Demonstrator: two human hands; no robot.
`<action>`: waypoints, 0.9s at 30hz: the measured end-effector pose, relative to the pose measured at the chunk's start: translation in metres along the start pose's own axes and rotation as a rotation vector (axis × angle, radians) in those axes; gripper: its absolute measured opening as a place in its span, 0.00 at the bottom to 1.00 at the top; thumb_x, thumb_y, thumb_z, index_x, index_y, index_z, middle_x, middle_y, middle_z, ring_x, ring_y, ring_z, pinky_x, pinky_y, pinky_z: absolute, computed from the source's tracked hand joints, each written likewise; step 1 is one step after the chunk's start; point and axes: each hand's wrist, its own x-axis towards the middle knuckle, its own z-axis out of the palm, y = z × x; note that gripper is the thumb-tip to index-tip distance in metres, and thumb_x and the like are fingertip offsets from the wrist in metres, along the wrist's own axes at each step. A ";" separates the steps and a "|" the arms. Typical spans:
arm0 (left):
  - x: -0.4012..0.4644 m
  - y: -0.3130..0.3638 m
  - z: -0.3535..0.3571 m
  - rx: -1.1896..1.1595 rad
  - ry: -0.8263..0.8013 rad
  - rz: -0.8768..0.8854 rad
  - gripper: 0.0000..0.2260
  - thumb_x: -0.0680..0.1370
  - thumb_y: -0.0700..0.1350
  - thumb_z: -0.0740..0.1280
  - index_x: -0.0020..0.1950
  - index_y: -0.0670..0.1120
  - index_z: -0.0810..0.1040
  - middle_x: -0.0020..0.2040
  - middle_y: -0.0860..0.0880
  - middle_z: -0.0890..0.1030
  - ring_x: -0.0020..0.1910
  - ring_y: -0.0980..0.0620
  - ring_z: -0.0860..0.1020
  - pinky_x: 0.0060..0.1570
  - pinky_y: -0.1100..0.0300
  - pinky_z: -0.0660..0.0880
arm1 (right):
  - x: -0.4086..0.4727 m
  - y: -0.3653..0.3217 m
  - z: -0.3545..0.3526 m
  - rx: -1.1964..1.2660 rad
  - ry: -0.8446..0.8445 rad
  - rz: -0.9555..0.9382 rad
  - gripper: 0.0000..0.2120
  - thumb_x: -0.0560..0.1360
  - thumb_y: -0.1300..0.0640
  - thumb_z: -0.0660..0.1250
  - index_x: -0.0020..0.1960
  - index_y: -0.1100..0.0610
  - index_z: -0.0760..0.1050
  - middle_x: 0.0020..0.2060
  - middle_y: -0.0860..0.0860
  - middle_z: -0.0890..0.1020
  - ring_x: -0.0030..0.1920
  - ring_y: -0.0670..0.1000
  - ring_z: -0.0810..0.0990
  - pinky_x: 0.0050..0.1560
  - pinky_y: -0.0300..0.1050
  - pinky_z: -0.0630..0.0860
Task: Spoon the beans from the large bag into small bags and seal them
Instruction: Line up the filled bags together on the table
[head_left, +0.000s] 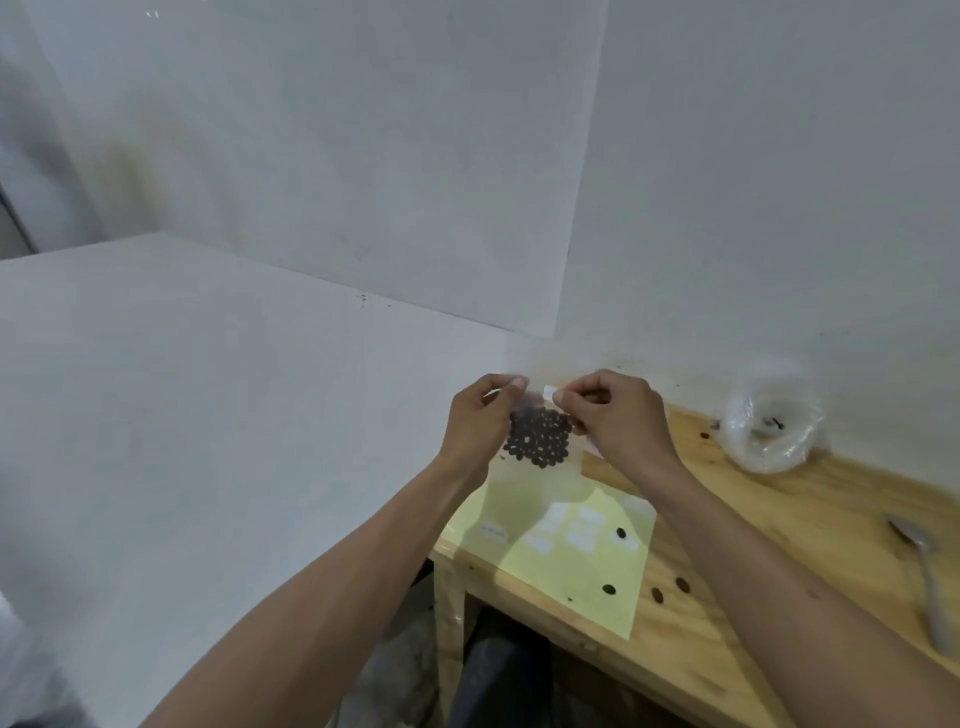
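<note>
Above the wooden table, your left hand and right hand pinch the small bag by its top edge, beans hanging below.

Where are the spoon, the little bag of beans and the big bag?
spoon (930, 582), head view, on its handle.
little bag of beans (537, 438), head view, on the dark beans inside.
big bag (769, 423), head view, on its rolled-down plastic rim.

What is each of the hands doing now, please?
Left hand: pinches the top of the small bag of beans.
Right hand: pinches the same bag top, with a white label at its fingertips.
</note>
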 end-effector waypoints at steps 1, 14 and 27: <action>-0.002 0.001 0.004 -0.001 -0.019 -0.002 0.06 0.81 0.46 0.69 0.53 0.44 0.83 0.47 0.44 0.88 0.53 0.42 0.85 0.62 0.41 0.77 | 0.003 -0.001 -0.002 -0.004 0.019 -0.010 0.06 0.73 0.52 0.77 0.42 0.53 0.83 0.34 0.47 0.85 0.35 0.46 0.84 0.39 0.39 0.79; -0.014 0.012 0.029 -0.028 -0.178 0.030 0.09 0.79 0.44 0.71 0.53 0.38 0.84 0.50 0.41 0.87 0.51 0.46 0.86 0.52 0.60 0.80 | 0.006 0.003 -0.011 -0.028 0.118 -0.028 0.05 0.74 0.53 0.75 0.44 0.54 0.84 0.37 0.44 0.85 0.39 0.43 0.83 0.42 0.36 0.78; -0.012 0.010 0.030 0.045 -0.197 0.055 0.08 0.78 0.40 0.70 0.40 0.41 0.82 0.38 0.38 0.83 0.42 0.47 0.82 0.60 0.49 0.75 | 0.002 0.017 -0.029 0.322 -0.113 0.184 0.12 0.70 0.50 0.78 0.48 0.56 0.86 0.37 0.46 0.87 0.37 0.44 0.82 0.35 0.35 0.73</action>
